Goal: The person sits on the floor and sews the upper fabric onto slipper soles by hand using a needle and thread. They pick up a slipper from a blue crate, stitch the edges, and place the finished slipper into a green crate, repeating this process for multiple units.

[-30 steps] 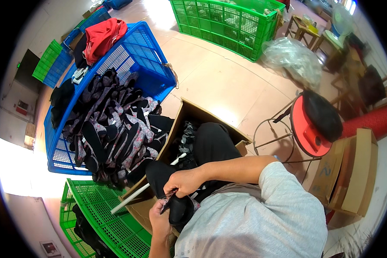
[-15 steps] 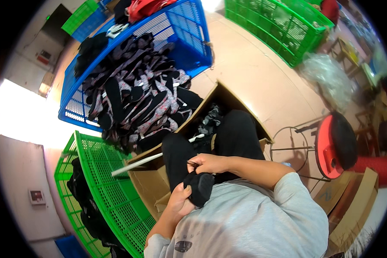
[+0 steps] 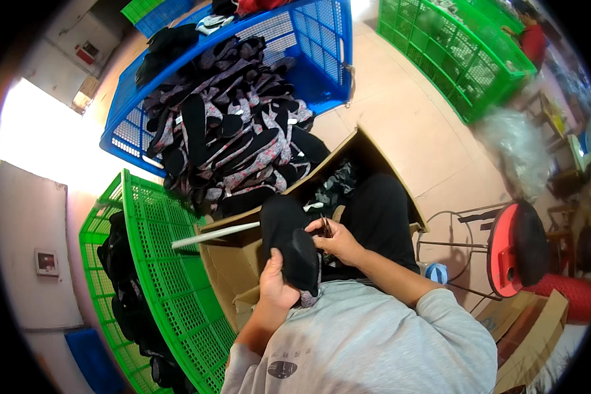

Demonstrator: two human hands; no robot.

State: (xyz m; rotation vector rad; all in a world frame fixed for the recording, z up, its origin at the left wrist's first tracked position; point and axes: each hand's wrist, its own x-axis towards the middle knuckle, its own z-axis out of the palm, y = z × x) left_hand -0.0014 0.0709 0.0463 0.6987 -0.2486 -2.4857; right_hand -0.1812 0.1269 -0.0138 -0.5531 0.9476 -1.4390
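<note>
Over my lap, my left hand [image 3: 278,284] grips a black-soled slipper [image 3: 302,259] by its side, thumb on the dark sole. A bit of grey patterned fabric shows at its lower end. My right hand [image 3: 341,243] is closed around small dark snips [image 3: 326,227], their points upward, and its fingertips touch the slipper's upper right edge. Beyond my knees, a heap of similar slippers [image 3: 259,154], black with grey and pink floral fabric, spills out of a tipped blue crate [image 3: 341,56].
A cardboard box [image 3: 233,262] holding dark scraps [image 3: 335,187] sits around my legs, with a white rod [image 3: 213,235] across its edge. Green crates stand at left [image 3: 171,276] and far right [image 3: 453,62]. At right are a red-and-black stool [image 3: 509,249] and a clear plastic bag [image 3: 519,148].
The slipper has been turned so its flat sole faces up. My right hand has moved a little right, and the snips show more upright. The whole view has shifted slightly.
</note>
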